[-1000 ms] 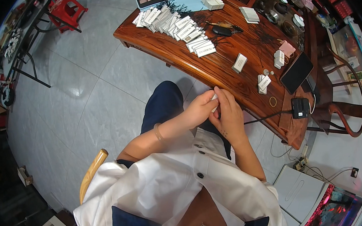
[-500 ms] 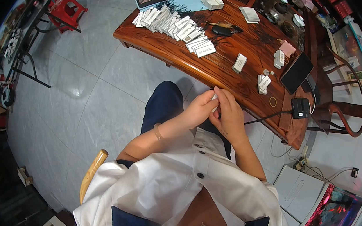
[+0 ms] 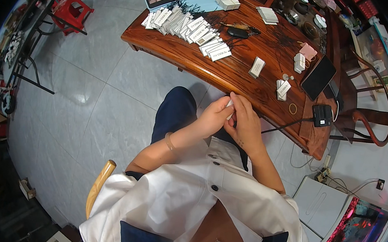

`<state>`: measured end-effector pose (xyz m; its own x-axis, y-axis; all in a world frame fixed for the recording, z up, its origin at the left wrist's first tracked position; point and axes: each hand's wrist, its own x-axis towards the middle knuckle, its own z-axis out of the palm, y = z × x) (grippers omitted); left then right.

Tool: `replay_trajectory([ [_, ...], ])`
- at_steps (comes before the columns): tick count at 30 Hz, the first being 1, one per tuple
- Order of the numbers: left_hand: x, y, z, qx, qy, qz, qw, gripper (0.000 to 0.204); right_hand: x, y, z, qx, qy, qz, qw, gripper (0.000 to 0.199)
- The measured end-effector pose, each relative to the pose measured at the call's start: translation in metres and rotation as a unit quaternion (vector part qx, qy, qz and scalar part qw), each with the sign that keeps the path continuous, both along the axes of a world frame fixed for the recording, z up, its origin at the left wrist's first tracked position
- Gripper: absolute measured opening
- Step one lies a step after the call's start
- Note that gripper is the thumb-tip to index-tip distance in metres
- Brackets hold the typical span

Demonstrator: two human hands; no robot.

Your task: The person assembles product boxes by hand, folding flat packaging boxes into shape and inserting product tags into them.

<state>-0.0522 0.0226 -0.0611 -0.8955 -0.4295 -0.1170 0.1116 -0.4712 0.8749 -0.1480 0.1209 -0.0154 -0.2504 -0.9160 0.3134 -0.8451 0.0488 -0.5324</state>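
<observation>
Red-brown wood, the long table lay ahead of my lap. My left hand and right hand met just before its edge, fingers curled nearly closed, pinching a small white box. Its long axis I couldn't tell.

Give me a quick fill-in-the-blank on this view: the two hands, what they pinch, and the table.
1. The left hand and right hand together pinch a small ____ flat piece.
2. The long reddish table is made of ____.
3. The row of small white boxes lies toward the table's ____ end.
4. The black tablet lies to the ____ of the hands.

Missing words: white; wood; left; right
</observation>
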Motion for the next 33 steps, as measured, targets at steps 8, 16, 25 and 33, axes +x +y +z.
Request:
replay_trajectory([
  [8, 0.002, -0.002, 0.013, -0.001, -0.013, 0.008, 1.0, 0.013, 0.0, 0.001, -0.001, -0.03, 0.008, -0.034, 0.999, 0.066],
  [16, 0.003, -0.003, 0.011, -0.007, 0.002, 0.001, 1.0, 0.013, -0.001, 0.001, -0.002, -0.029, 0.022, -0.024, 0.999, 0.069],
  [25, 0.003, -0.003, 0.005, 0.005, -0.002, -0.004, 1.0, 0.014, 0.0, 0.001, -0.001, -0.039, 0.032, -0.027, 0.998, 0.068],
  [33, 0.003, -0.004, 0.015, 0.014, 0.02, -0.009, 1.0, 0.016, -0.003, 0.001, -0.001, -0.03, 0.034, -0.021, 0.999, 0.065],
])
